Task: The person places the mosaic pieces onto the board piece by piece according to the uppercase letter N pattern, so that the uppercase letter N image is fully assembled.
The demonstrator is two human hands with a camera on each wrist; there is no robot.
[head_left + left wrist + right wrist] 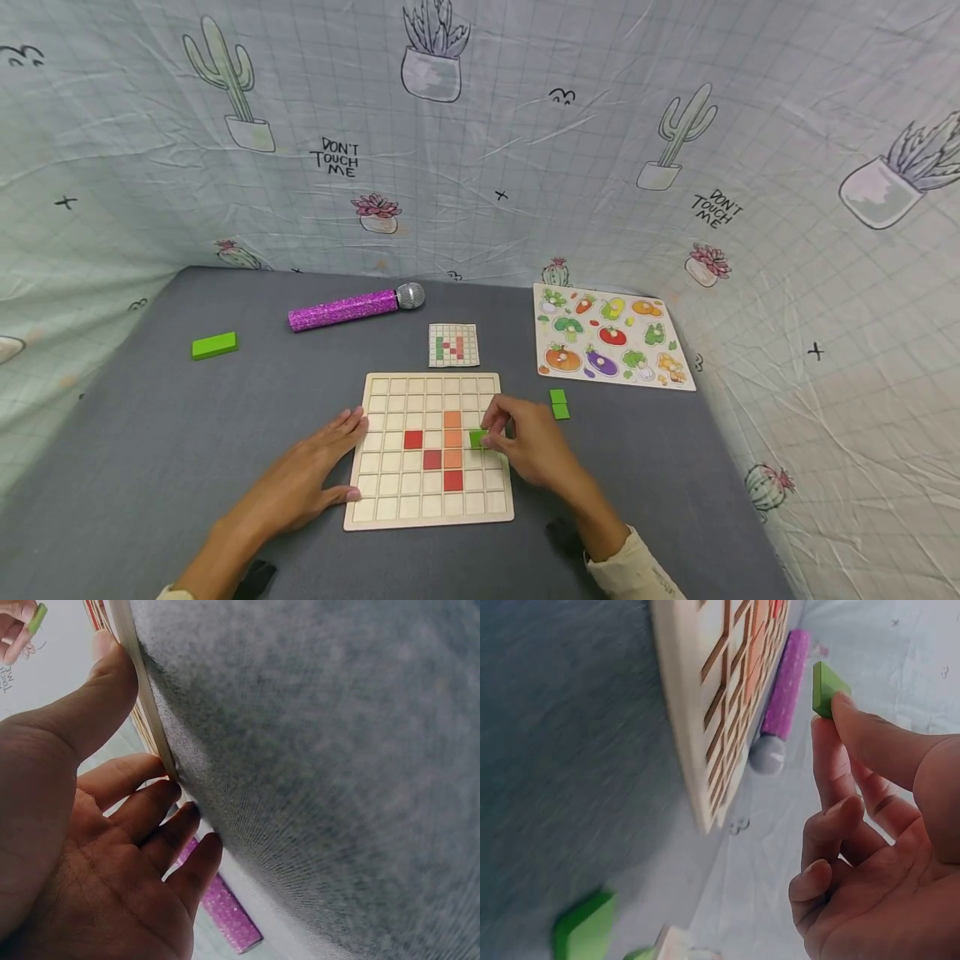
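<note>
A wooden grid board (390,508) lies on the grey table, with several red and orange square tiles set in its cells. Between thumb and fingertips, my right hand (528,442) pinches a green square tile (477,439) above the board's right part. The right wrist view shows that green tile (828,688) held clear of the board. My left hand (303,475) rests at the board's left edge, its thumb and fingertips touching the rim, fingers fairly straight. Behind the board lies a small pattern card (453,360) with a coloured grid.
Two green tiles (560,411) lie right of the board. A vegetable puzzle board (618,317) sits at the back right. A glittery purple microphone (341,312) lies at the back, and a green block (214,346) at the left. A printed cloth (480,167) hangs behind the table.
</note>
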